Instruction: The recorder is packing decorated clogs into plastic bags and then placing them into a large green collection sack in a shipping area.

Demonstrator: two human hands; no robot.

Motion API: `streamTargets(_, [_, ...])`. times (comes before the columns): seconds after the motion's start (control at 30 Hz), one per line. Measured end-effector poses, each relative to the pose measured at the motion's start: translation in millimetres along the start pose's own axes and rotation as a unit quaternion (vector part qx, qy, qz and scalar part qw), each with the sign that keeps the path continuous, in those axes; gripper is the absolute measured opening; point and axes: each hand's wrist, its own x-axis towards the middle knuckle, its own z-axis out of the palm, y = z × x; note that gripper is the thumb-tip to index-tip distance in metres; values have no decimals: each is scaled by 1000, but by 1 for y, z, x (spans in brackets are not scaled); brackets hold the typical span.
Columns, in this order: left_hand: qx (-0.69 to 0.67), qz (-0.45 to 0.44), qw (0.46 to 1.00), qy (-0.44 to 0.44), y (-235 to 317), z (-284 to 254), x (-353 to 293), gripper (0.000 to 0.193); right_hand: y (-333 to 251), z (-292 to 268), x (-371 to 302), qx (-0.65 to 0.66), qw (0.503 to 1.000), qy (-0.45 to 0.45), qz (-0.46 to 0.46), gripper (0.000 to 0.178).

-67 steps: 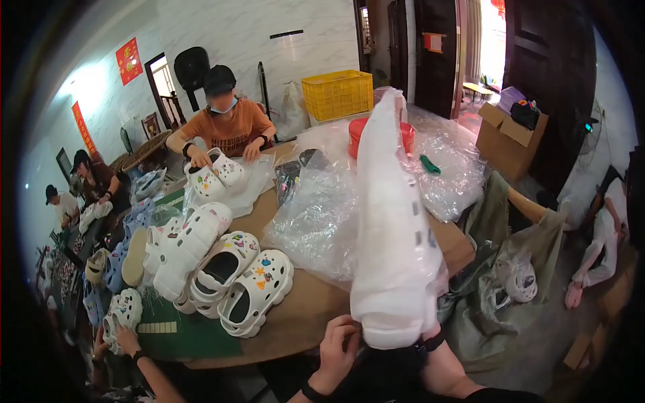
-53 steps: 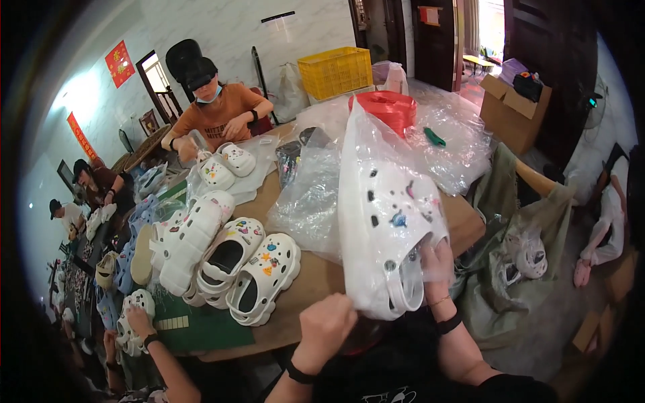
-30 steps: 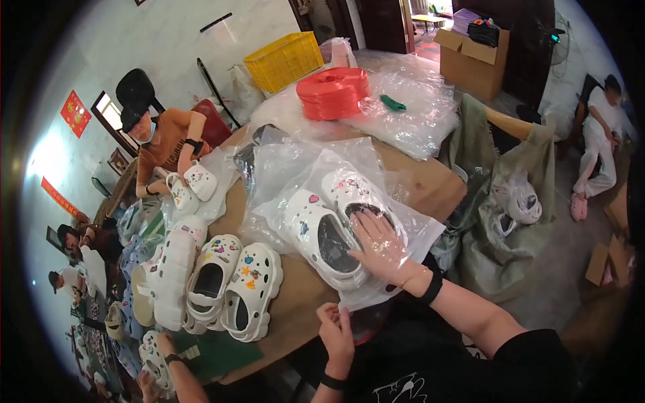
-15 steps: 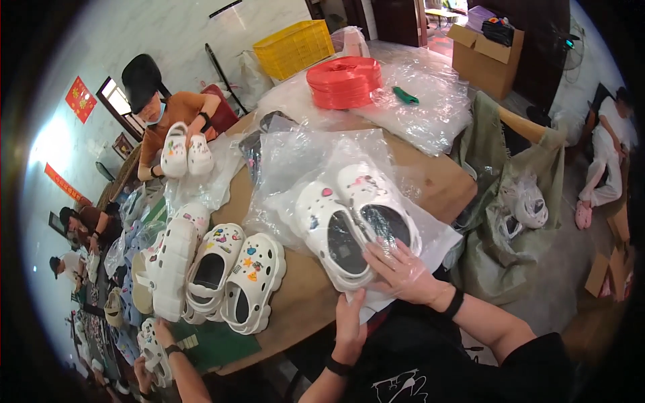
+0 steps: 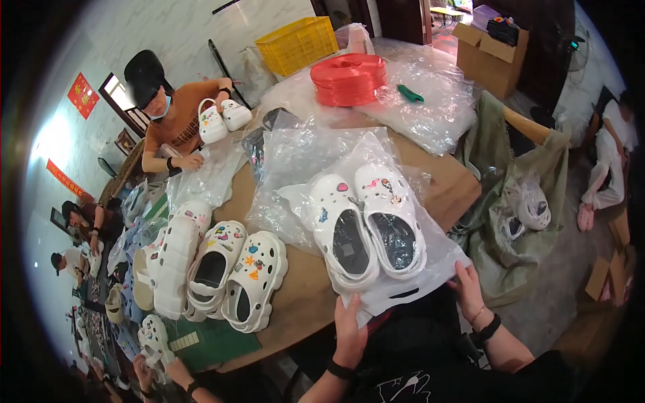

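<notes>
A pair of white clogs with coloured charms lies inside a clear plastic bag (image 5: 440, 269) at the near edge of the table. The left clog (image 5: 326, 211) and the right clog (image 5: 377, 181) point away from me, with dark insoles showing. My left hand (image 5: 349, 330) pinches the bag's near left corner beside the clog heels. At the near right corner, my right hand (image 5: 468, 293) grips the plastic edge. Between the two hands is the bag's slotted handle opening (image 5: 405, 292).
More white charmed clogs (image 5: 255, 279) stand to the left on the brown table (image 5: 302, 302). Across it, a co-worker (image 5: 178, 124) holds white clogs. A red twine roll (image 5: 348, 79) sits on plastic bags, with a green cutter (image 5: 410, 94) nearby. A green sack (image 5: 500, 262) hangs at right.
My right hand has moved off the clogs to the bag's right corner. The bagged clogs now lie straighter and slightly right. The co-worker's clogs have shifted right, held in one hand.
</notes>
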Motion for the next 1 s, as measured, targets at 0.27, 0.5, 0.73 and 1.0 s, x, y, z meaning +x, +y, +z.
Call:
streamTargets(0.27, [43,-73,994,-68,9,-1,-4,42,-5,55,15,97,983,-149,41,61])
streamTargets(0.5, [44,-95,992,-72,13,6,-2,38,4,69,16,105,981,-161,-13,61])
streamTargets(0.73, [167,-97,981,-35,8,1,4,36,1,89,25,74,993,-46,-79,52])
streamTargets(1.0, [199,-106,974,-19,-4,-11,6,28,-10,86,-3,228,951,-189,94,53])
